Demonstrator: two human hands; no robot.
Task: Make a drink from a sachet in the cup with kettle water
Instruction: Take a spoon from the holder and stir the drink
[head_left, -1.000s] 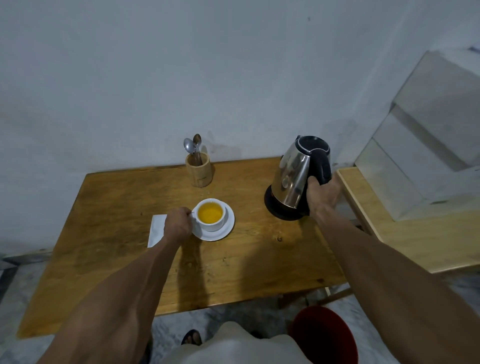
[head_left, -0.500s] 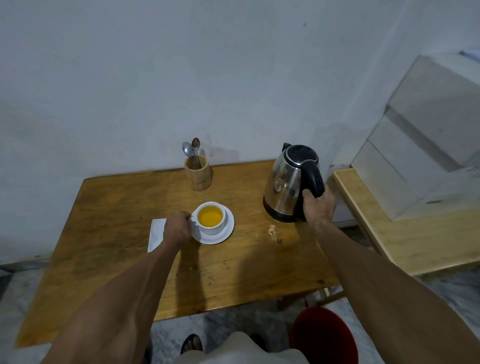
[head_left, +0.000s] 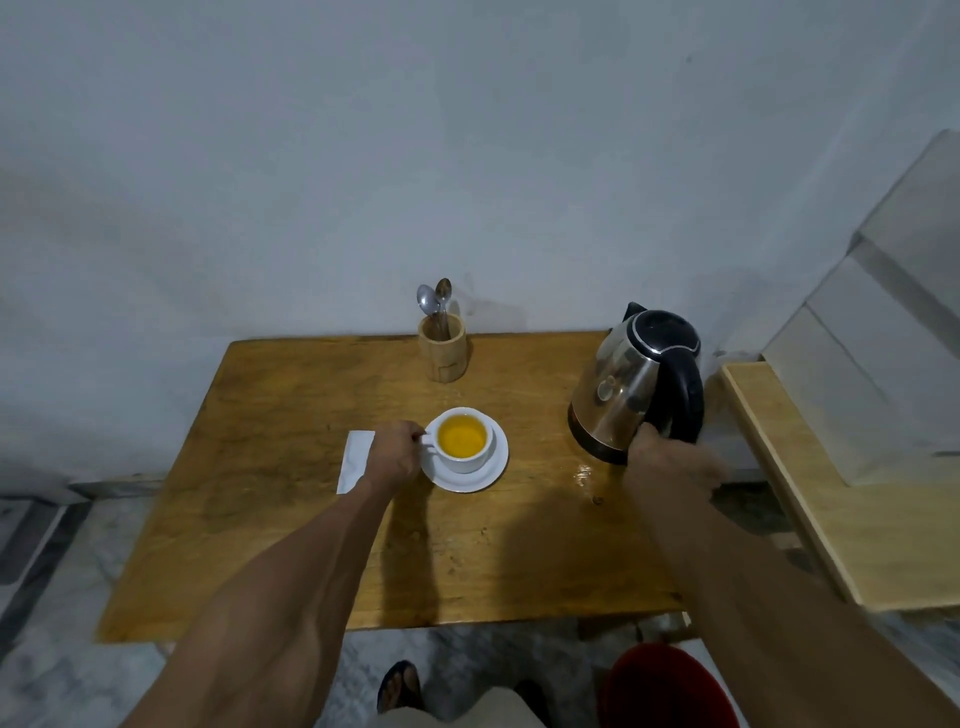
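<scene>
Looks like the pour is done imo. The kettle (head_left: 636, 384) is standing upright on the tabletop (head_left: 291, 467), far right side, lid shut. The right hand (head_left: 670, 460) is down at the base of its black handle, a bit blurred, so I can't tell whether it's gripping or already loose. The left hand (head_left: 396, 457) is closed in a pinch on the handle of the cup (head_left: 462, 441), steadying it.

Containers:
- The cup sits on a white saucer (head_left: 493, 470) roughly mid tabletop and is filled w/ yellow-orange liquid up near the rim. Sachet powder + water are prob both in there already.
- The wooden holder (head_left: 441, 349) at the back edge has two metal spoons (head_left: 435, 304) standing in it, bowls up.
- The kettle's water level is hidden.

There's a white flat thing (head_left: 353, 462) just left of the cup, partly under the left wrist. Prob the sachet, but I can't read it. Also a small wet shine (head_left: 584, 474) on the wood in front of the kettle, maybe a drip.

Next step, my guess: right hand lets go, reaches back for a spoon, then stirs. The cup's pretty full, so stir gently or it'll slop into the saucer. The left hand on the handle should help w/ that.
</scene>
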